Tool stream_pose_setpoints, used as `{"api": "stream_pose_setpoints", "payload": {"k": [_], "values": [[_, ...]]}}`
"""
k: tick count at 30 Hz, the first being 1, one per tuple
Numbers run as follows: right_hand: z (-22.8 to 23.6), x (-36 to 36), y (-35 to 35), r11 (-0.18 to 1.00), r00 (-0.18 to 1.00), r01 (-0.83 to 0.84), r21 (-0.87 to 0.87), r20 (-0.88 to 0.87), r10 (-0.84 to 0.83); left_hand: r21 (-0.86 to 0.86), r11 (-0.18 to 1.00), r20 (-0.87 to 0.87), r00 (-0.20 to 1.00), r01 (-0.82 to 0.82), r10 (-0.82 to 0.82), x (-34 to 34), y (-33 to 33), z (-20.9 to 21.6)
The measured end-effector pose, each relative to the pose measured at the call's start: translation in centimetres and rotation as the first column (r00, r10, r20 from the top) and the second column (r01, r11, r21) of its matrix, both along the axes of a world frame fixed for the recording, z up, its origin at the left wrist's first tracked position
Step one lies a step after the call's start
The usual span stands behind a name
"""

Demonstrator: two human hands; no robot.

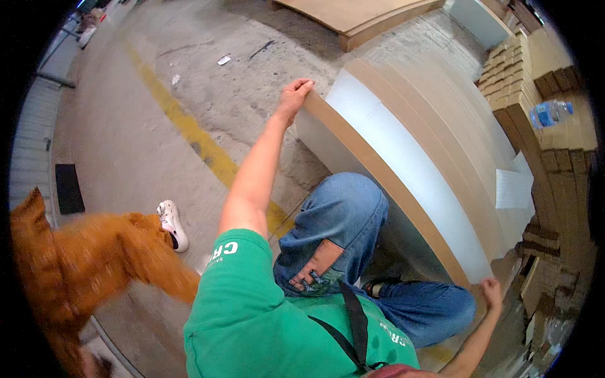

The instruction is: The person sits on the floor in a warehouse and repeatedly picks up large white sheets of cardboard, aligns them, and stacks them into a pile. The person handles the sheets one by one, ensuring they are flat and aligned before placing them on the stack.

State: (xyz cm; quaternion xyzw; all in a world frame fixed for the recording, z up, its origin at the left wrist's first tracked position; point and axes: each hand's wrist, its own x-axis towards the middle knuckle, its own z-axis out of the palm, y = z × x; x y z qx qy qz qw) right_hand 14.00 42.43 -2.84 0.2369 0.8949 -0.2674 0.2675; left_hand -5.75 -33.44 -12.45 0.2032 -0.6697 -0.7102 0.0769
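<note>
My left hand [295, 99] is closed on the far end of a long flat panel [382, 167] with a brown edge. My right hand [491, 292] is closed at the panel's near right end. The panel stands on edge, tilted in front of my bent knees. Beyond it is a pale bluish-white face [403, 142], and behind that several more brown-edged panels [435, 135] stand in a row, partly blurred. White sheets [513, 188] hang at the right side of the row.
Flattened cardboard stacks [523, 94] rise on the right, with a plastic bottle [550, 114] on them. A low wooden platform [353, 16] lies at the far side. A yellow line [189, 129] crosses the concrete floor. At left is another person in orange trousers [120, 255].
</note>
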Motion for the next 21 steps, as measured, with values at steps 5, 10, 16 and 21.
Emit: {"api": "stream_pose_setpoints", "payload": {"k": [5,10,16,21], "values": [[1.8,-7.6,-19.7,0.932,0.878,-0.354,-0.081,-0.371,0.302,-0.008,1.0,0.011,1.0,-0.006,0.006,-0.2,-0.8,-0.2],[-5.0,-5.8,-29.6,0.894,0.7,-0.398,0.205,-0.563,0.441,0.092,0.995,-0.012,0.999,0.032,-0.031,-0.7,-0.2,0.5],[-5.1,-4.4,-32.6,0.889,0.669,-0.336,0.311,-0.586,0.457,0.148,0.986,0.004,0.997,-0.076,0.076,2.7,-3.6,-0.5],[-6.2,-4.7,-32.0,0.89,0.665,-0.283,0.357,-0.597,0.45,0.236,0.967,-0.105,0.987,-0.091,0.119,3.8,-2.2,-1.6]]}}
